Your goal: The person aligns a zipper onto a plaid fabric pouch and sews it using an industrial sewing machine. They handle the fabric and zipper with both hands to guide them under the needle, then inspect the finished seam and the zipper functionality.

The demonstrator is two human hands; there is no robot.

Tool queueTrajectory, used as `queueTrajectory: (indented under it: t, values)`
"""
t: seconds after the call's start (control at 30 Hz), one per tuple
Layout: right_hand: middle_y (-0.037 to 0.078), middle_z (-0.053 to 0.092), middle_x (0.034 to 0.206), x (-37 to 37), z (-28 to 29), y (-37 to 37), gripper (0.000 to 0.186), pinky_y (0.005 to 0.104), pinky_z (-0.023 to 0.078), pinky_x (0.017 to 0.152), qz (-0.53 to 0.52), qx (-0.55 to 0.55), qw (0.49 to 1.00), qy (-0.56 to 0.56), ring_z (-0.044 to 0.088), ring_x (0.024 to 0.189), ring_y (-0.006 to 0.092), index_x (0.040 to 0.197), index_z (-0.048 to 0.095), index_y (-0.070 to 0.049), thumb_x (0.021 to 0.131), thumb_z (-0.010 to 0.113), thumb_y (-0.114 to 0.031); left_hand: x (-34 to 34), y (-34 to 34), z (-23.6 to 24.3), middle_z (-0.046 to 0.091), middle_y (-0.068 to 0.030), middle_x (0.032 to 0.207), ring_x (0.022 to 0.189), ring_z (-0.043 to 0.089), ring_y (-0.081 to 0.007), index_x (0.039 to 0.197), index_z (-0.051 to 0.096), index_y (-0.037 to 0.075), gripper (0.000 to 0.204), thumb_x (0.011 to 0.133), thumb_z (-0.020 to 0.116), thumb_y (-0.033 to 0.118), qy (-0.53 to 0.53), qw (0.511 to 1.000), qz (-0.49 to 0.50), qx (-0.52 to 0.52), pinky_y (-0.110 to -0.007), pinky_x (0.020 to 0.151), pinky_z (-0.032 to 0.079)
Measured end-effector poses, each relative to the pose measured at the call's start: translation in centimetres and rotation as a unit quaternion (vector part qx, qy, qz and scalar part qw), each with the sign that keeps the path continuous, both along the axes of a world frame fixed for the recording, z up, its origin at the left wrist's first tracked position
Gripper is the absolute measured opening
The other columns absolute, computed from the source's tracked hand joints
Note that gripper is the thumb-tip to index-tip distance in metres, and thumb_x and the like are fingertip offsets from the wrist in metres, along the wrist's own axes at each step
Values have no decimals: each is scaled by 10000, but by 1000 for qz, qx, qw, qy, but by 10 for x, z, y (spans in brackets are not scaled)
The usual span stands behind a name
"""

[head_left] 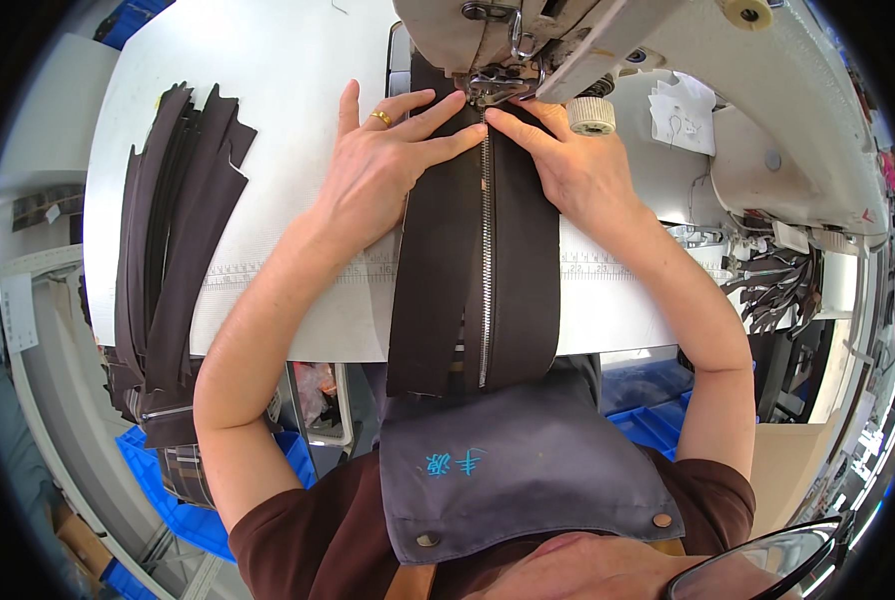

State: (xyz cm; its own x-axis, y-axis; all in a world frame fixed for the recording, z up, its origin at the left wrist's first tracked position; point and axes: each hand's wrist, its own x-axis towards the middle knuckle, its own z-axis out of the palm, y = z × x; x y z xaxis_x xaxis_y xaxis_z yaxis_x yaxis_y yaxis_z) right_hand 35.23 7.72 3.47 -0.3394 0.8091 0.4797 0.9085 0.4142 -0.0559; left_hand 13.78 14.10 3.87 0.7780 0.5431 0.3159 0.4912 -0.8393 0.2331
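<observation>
Dark brown fabric panels (433, 260) lie lengthwise in front of me, their near ends hanging past the table's front edge. A metal zipper (486, 250) runs down between them, its far end under the presser foot (483, 92) of the sewing machine (658, 60). My left hand (388, 160) rests on the left panel, fingers spread, thumb beside the zipper near the foot. My right hand (578, 165) lies on the right panel with its index finger stretched toward the zipper; its other fingertips are partly hidden behind the machine. Both hands press the cloth flat without gripping it.
A stack of dark fabric strips (173, 230) drapes over the table's left side. Blue bins (183, 500) stand below it. A ruler scale (298, 270) crosses the white table. Bundled zipper ends (778, 285) hang at the right, and a white paper (683, 112) sits beside the machine.
</observation>
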Motion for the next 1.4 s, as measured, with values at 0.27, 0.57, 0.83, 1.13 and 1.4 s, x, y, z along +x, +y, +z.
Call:
queueTrajectory:
  t: [0.27, 0.57, 0.83, 1.13, 1.4]
  values:
    - [56, 624, 995, 6, -8, 7, 354, 354, 439, 811, 23, -58, 990, 124, 552, 947, 248, 1061, 656, -148, 723, 646, -45, 1, 2, -2, 569, -32, 1252, 1179, 481, -272, 1131, 649, 213, 394, 738, 664, 202, -29, 1000, -3, 6, -603, 1057, 100]
    - [121, 423, 1371, 21, 27, -97, 684, 435, 314, 1039, 160, -258, 922, 239, 375, 1278, 327, 1283, 505, -156, 677, 748, -362, -48, -76, 32, 669, 6, 984, 1062, 585, -191, 888, 658, 139, 153, 763, 646, 52, -248, 916, -37, -314, -478, 1094, 68]
    - [76, 385, 1416, -16, 25, -133, 576, 420, 295, 1053, 178, -177, 967, 48, 357, 1301, 264, 1267, 521, -194, 708, 617, -94, -54, -101, 13, 617, 13, 1145, 1119, 542, -170, 1012, 650, 96, 277, 760, 553, 35, -26, 996, -69, -55, -557, 1074, 96]
    - [103, 486, 1310, -17, 45, -125, 467, 423, 378, 1001, 182, -324, 924, 89, 433, 1234, 299, 1179, 567, -85, 718, 575, -6, -56, -100, 9, 625, 9, 1152, 1120, 543, -178, 1040, 660, 119, 320, 723, 653, 81, -11, 995, -82, -50, -537, 1080, 85]
    - [49, 598, 1158, -14, 9, -38, 270, 371, 456, 880, 56, -50, 993, 86, 541, 1060, 264, 1082, 613, -68, 830, 619, -165, -55, -98, 14, 601, 6, 1191, 1134, 530, -194, 1051, 654, 129, 360, 713, 598, 19, -6, 993, -93, -67, -570, 1067, 101]
